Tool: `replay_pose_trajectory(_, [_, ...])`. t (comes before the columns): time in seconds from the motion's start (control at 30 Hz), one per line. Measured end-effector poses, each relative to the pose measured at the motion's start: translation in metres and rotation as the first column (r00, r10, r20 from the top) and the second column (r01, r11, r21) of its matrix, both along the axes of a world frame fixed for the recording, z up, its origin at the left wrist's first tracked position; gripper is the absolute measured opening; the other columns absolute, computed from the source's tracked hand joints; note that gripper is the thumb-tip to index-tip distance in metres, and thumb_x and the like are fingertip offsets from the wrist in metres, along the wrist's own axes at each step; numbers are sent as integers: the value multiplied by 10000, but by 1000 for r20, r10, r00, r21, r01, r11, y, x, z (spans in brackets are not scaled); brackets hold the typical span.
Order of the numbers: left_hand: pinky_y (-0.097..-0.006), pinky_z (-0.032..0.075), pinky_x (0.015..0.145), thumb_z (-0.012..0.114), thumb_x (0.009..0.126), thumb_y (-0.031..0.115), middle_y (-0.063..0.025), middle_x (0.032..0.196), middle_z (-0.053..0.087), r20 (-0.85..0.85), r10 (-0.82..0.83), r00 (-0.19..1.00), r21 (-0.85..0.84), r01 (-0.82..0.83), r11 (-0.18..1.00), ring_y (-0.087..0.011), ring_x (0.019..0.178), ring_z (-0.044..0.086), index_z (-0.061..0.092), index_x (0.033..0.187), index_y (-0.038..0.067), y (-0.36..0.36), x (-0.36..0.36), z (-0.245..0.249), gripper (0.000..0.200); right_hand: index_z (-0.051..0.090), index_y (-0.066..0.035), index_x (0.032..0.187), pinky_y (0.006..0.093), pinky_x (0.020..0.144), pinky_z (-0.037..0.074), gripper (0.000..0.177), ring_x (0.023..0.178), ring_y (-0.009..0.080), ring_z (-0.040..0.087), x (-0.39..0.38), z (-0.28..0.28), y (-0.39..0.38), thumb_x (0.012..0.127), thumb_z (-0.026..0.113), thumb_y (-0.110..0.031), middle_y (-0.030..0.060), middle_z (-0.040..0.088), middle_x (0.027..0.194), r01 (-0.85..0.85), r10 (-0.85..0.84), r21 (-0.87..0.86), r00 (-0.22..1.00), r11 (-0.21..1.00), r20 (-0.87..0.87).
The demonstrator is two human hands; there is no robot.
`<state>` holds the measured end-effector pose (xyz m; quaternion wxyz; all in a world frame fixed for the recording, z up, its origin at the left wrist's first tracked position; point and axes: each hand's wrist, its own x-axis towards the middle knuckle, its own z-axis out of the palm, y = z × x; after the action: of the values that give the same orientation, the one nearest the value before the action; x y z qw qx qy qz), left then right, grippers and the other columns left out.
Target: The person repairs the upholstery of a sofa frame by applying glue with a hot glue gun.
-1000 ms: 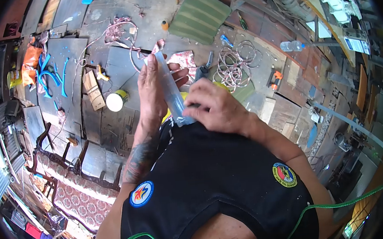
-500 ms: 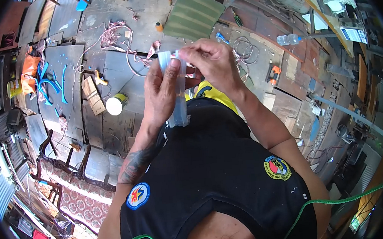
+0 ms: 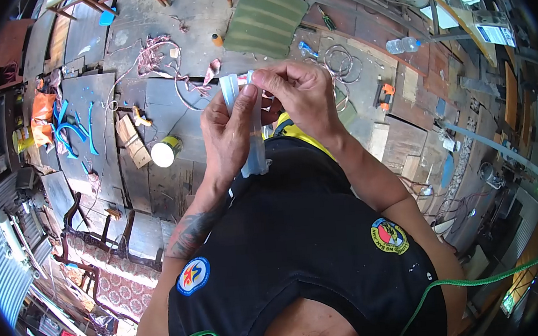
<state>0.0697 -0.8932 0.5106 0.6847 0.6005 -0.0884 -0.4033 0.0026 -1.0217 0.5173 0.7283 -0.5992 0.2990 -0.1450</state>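
Note:
A long, narrow strip of translucent plastic (image 3: 254,159), folded or layered, hangs upright in front of my black shirt. My left hand (image 3: 229,132) is closed around its upper part, with the thumb pressed flat across the front. Close by, my right hand (image 3: 304,94) pinches the strip's top right edge between thumb and fingertips. A small pinkish-white patch shows at the top between the two hands. My right fingers partly hide what they grip there.
Below on the wooden floor lie a green striped cushion (image 3: 265,20), a yellow-and-white can (image 3: 164,153), blue curved pieces (image 3: 64,129) and tangled cord (image 3: 155,55). A carved upholstered seat (image 3: 119,280) stands at lower left. A plastic bottle (image 3: 402,45) lies at right.
My right thumb and fingers have shifted slightly at the strip's top edge, and its top has spread a little. Both hands keep their hold. The view has tilted slightly.

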Motion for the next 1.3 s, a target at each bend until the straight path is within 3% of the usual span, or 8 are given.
replay_pose_trajectory(0.17, [-292,574,623,542,1058,284,-116,815,704,-90,357,930,75,-351,933,-197,710,720,636,1038,-14,8,10,-20,314,736,23,952,253,608,547,214,691,106,671,-15,-14,5,972,686,-184,68,716,814,49,-45,-125,998,991,36])
replay_pose_trajectory(0.37, [-333,614,580,499,1064,377,-161,852,705,-182,94,979,25,-90,996,-243,648,726,550,1072,24,5,10,-14,357,630,9,1061,266,792,559,190,872,119,662,-13,-34,-1,1023,613,-177,72,681,955,31,-21,-57,986,998,162])
replay_pose_trajectory(0.43, [-320,588,531,507,1042,472,-145,828,698,-270,54,961,-21,-62,998,-229,629,720,535,1084,74,7,11,-16,402,606,17,1045,298,788,576,173,848,150,672,-13,-28,2,1034,585,-155,86,674,954,40,-102,260,969,965,227])
replay_pose_trajectory(0.57, [-340,598,504,433,1052,515,-167,811,691,-344,31,939,-5,-34,999,-250,595,710,506,1086,77,6,9,-11,446,558,8,1028,349,737,608,289,799,219,697,-14,-29,0,1064,525,-277,127,657,904,116,-302,497,901,860,311])
replay_pose_trajectory(0.73, [-350,615,533,503,1051,425,-174,917,676,-366,-48,930,-198,-27,980,-247,642,716,483,1123,41,-18,-11,1,391,525,-39,1045,263,547,560,351,698,194,670,1,-3,-7,1064,497,-388,94,619,809,248,-300,389,950,887,80])
replay_pose_trajectory(1.03, [-390,647,637,572,1039,204,-154,938,626,-201,-29,979,-199,-12,980,-218,828,693,429,1157,26,-18,7,15,257,560,-58,1004,322,472,435,337,558,155,500,19,3,-34,1039,552,-393,43,523,709,113,-457,679,817,725,352])
replay_pose_trajectory(1.23, [-335,611,604,569,1036,160,-90,854,598,-58,93,994,-167,-101,981,-169,761,661,431,1110,40,-41,11,7,197,574,-55,1037,272,492,374,311,549,109,433,20,44,-24,1075,491,-352,28,505,708,104,-251,277,782,955,570])
replay_pose_trajectory(1.3, [-269,529,589,564,1040,138,-67,855,598,216,93,972,-151,-61,987,-125,736,637,443,1121,44,-48,5,5,173,584,-62,1056,252,507,356,334,555,92,399,23,52,-26,1079,470,-375,11,485,709,70,-134,130,795,989,592])
